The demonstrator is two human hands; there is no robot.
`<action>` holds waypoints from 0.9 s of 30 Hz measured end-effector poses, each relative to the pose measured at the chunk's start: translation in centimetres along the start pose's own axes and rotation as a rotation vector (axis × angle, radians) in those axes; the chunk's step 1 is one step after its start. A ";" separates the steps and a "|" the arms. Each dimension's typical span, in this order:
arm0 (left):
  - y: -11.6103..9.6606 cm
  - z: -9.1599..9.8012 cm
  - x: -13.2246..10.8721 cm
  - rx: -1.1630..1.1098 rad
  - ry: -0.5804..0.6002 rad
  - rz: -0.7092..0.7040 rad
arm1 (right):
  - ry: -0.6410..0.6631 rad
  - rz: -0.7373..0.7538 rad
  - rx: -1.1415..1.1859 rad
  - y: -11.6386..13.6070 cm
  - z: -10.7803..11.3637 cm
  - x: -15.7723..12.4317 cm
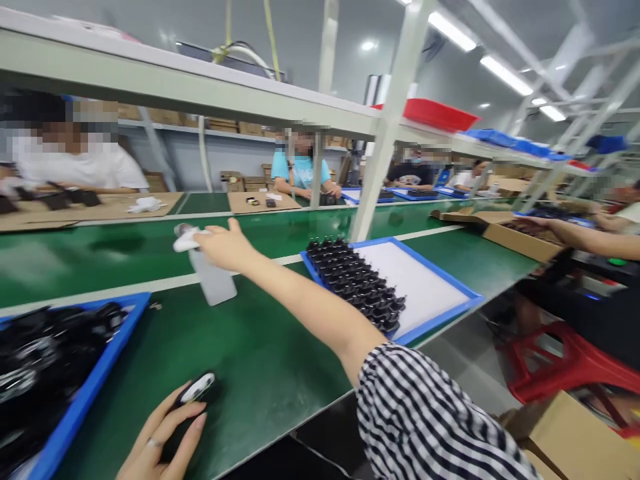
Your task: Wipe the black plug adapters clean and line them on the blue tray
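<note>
My left hand [163, 437], at the lower left, has its fingers closed around a small black device [183, 417] with a shiny silver oval plate on its upper end. My right arm stretches across the green table, and my right hand [225, 247] grips the white head of a pale, translucent bottle [215, 280]. The bottle looks like a spray bottle, but its head is partly hidden by the fingers. Right of my forearm, a blue-rimmed tray [440, 317] carries rows of black parts [355, 283] on its left side.
Another blue-rimmed tray [95, 380] at left holds a heap of black pieces. A pale post [387, 140] rises from the table to an overhead shelf [200, 83]. Co-workers sit opposite; another person's arm [590, 237] reaches into a cardboard box [525, 240] at right. A red stool [565, 360] stands below.
</note>
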State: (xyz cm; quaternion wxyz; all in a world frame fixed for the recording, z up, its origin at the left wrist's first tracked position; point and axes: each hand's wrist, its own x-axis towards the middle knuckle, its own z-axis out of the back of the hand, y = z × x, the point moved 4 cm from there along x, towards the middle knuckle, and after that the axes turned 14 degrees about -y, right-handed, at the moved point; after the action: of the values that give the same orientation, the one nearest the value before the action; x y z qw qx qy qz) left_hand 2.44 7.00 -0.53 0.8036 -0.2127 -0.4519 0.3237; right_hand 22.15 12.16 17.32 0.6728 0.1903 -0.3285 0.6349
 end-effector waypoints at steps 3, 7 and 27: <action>-1.5 0.4 0.0 -0.009 0.003 0.002 | -0.019 -0.039 0.139 -0.5 0.1 0.2; -2.3 0.7 0.2 -0.059 -0.016 0.022 | -0.031 -0.372 0.498 -2.7 -1.5 1.0; -3.0 1.7 0.0 -0.200 -0.044 0.169 | -0.106 -0.282 0.341 -1.4 -3.6 0.5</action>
State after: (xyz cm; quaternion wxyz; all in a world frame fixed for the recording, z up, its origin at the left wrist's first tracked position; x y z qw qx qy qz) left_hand 1.96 4.97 2.24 0.7382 -0.3220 -0.4799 0.3479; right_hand 24.21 14.73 15.31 0.6949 0.3785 -0.2214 0.5699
